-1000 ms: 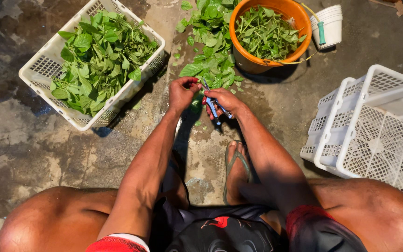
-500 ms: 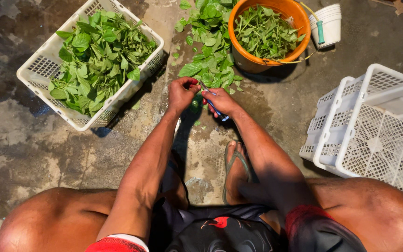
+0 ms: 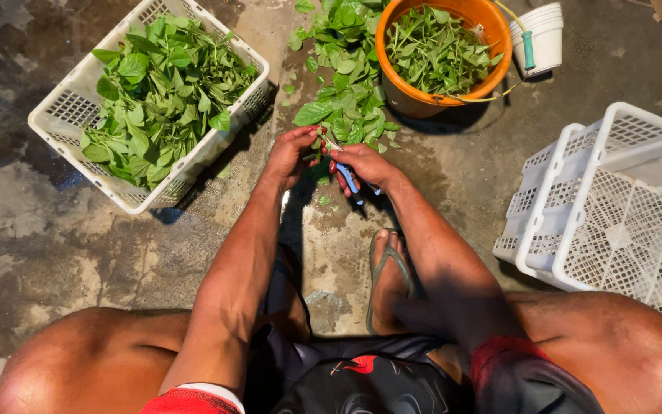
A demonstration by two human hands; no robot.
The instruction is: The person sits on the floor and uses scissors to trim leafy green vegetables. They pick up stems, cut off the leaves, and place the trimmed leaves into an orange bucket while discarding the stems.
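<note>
While I crouch over the floor:
Right hand: closed on blue-handled scissors, blades toward my left.
Left hand: pinching a leafy stem, just beside the blades.
Leaf pile: directly ahead.

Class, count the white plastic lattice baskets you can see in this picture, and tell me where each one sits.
3. One basket of leaves sits upper left, full of green leaves. Two empty ones sit nested at right: the outer basket and an inner basket. More may be hidden inside the stack.

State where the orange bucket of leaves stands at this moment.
In the head view, the orange bucket stands on the concrete floor at top centre-right, just beyond the right hand, beside the loose leaf pile and a stack of white cups.
</note>
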